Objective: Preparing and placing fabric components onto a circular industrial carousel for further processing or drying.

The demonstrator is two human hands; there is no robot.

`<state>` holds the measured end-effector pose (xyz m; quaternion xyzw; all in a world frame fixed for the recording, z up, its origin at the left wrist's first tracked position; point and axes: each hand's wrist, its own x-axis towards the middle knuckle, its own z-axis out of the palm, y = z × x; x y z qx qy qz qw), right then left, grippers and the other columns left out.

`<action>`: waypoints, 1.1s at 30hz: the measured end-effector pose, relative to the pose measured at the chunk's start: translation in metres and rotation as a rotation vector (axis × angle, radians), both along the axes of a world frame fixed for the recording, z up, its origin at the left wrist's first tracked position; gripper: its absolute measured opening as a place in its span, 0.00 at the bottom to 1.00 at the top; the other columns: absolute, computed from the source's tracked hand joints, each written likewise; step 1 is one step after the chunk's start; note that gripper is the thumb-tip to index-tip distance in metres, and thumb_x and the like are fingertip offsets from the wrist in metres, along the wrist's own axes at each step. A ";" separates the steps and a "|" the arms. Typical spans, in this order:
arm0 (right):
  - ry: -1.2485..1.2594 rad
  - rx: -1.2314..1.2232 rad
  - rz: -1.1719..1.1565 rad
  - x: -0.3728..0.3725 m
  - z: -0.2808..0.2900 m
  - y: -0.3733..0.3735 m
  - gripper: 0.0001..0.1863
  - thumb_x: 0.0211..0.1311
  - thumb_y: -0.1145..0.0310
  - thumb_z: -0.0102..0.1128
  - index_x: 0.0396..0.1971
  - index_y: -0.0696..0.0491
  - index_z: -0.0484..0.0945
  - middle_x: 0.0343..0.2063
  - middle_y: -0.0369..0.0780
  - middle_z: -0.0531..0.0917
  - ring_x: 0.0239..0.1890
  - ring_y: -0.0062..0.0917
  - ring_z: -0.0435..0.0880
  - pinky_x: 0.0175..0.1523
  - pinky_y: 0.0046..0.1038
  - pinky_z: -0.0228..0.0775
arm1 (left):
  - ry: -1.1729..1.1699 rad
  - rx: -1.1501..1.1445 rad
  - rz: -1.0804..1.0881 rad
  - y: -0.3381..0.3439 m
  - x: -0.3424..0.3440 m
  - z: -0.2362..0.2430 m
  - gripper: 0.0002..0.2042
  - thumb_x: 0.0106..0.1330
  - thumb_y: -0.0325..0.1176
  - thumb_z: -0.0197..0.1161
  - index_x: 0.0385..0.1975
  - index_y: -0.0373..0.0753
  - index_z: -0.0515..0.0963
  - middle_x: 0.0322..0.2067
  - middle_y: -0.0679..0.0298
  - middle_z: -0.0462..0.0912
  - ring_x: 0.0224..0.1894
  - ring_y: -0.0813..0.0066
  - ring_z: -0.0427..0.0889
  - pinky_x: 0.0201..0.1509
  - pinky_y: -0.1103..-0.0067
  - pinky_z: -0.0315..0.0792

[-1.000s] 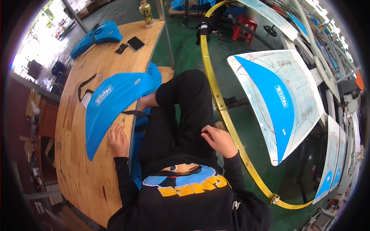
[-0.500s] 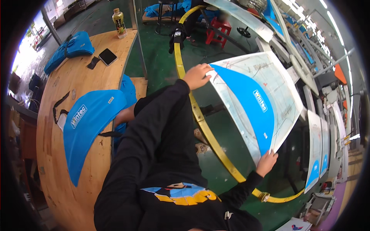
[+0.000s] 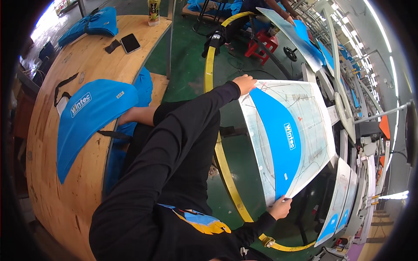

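A curved blue fabric piece [image 3: 283, 143] with a white printed logo lies along a pale, pen-marked board [image 3: 311, 115]. At the piece's far tip, my left hand [image 3: 244, 84] is closed, its fingers on the fabric by the board's corner. My right hand [image 3: 280, 209] pinches the near tip at the board's lower edge. Both fingertips are partly hidden against the board. On the wooden table to my left rests a stack of similar blue printed pieces [image 3: 98, 102], with a dark strap beside it.
A yellow curved rail [image 3: 228, 176] runs between me and the boards. More boards [image 3: 335, 204] with blue pieces stand at the right. Across the far side, another person's hands [image 3: 291, 19] work at a board. A phone [image 3: 130, 43] and bottle [image 3: 153, 12] are on the table.
My view has shifted, so the table sits further left and higher. Both hands stay at the blue piece's two tips. Another person's hands have come into sight at the far board.
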<state>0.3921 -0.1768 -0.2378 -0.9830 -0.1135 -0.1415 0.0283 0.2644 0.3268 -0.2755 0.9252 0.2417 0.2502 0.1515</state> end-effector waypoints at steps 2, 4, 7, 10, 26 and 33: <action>0.044 -0.013 -0.015 0.003 0.002 -0.003 0.12 0.61 0.58 0.58 0.32 0.52 0.73 0.30 0.44 0.83 0.35 0.44 0.82 0.35 0.45 0.71 | 0.005 -0.008 0.130 -0.004 0.011 0.002 0.16 0.67 0.38 0.56 0.50 0.36 0.75 0.44 0.55 0.78 0.48 0.54 0.74 0.53 0.64 0.70; 0.006 0.048 0.093 0.004 0.002 -0.007 0.11 0.60 0.61 0.60 0.32 0.52 0.72 0.32 0.44 0.82 0.36 0.45 0.82 0.36 0.44 0.71 | 0.049 0.009 0.157 -0.005 0.016 0.005 0.14 0.65 0.38 0.58 0.46 0.38 0.77 0.42 0.56 0.78 0.47 0.54 0.75 0.52 0.63 0.70; -0.068 0.097 0.069 -0.001 0.005 -0.006 0.11 0.58 0.63 0.61 0.33 0.52 0.71 0.31 0.43 0.81 0.37 0.44 0.81 0.37 0.43 0.71 | 0.075 0.054 0.190 -0.011 0.019 0.005 0.11 0.61 0.37 0.61 0.40 0.40 0.79 0.39 0.58 0.78 0.46 0.55 0.75 0.50 0.63 0.70; 0.048 0.038 0.023 0.011 -0.001 -0.016 0.11 0.58 0.63 0.61 0.33 0.53 0.70 0.32 0.43 0.80 0.37 0.44 0.81 0.37 0.44 0.71 | 0.036 0.086 0.203 -0.018 0.024 0.005 0.09 0.56 0.35 0.63 0.36 0.43 0.78 0.39 0.59 0.78 0.46 0.55 0.75 0.49 0.64 0.69; 0.075 1.219 0.654 -0.109 0.085 0.165 0.12 0.74 0.65 0.40 0.47 0.58 0.62 0.40 0.43 0.68 0.44 0.26 0.69 0.48 0.27 0.67 | -0.528 -1.053 -0.925 -0.217 0.001 0.121 0.13 0.63 0.28 0.54 0.47 0.42 0.70 0.39 0.69 0.72 0.42 0.83 0.71 0.49 0.82 0.67; 0.066 1.553 0.816 -0.180 0.146 0.167 0.12 0.74 0.63 0.40 0.46 0.56 0.62 0.38 0.40 0.68 0.39 0.22 0.69 0.45 0.24 0.65 | -0.811 -1.027 -0.939 -0.236 -0.112 0.212 0.14 0.64 0.28 0.54 0.49 0.40 0.68 0.45 0.67 0.70 0.49 0.80 0.70 0.55 0.78 0.64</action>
